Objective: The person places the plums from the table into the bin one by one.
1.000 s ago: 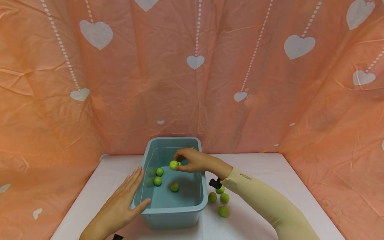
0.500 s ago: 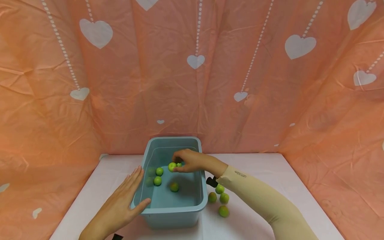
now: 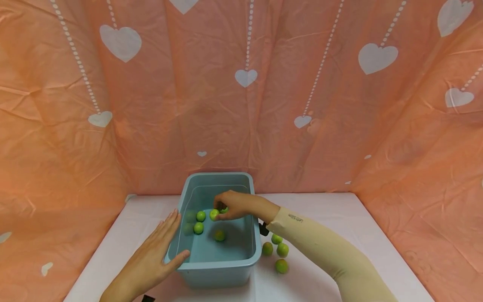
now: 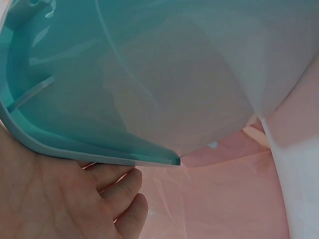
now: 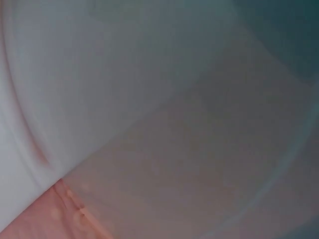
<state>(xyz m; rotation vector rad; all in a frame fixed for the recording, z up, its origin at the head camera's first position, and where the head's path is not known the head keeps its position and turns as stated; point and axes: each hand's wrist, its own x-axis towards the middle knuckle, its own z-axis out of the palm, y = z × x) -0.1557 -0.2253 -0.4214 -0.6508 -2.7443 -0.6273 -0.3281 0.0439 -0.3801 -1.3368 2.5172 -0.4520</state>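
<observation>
A blue-grey plastic tub [image 3: 219,265] stands on the table. Inside it, my right hand [image 3: 235,204] pinches a small round green fruit [image 3: 214,215] between thumb and fingers, low near the tub floor. Just behind those fingers another green fruit [image 3: 224,209] partly shows. Two green fruits [image 3: 198,227] lie by the left wall, and a darker one [image 3: 219,235] sits nearer the front. My left hand [image 3: 151,251] rests along the tub's left rim with fingers straight and thumb over the front corner. In the left wrist view its fingers [image 4: 122,186] lie against the rim's outside.
Several green fruits [image 3: 282,250] lie on the white-covered table [image 3: 320,209] right of the tub, below my right forearm. A pink-orange curtain [image 3: 245,126] with white hearts encloses the back and sides. The tub's wall [image 5: 149,74] fills most of the right wrist view.
My right hand has moved down and slightly left inside the tub, carrying the pinched green fruit lower. The left hand has stayed on the rim.
</observation>
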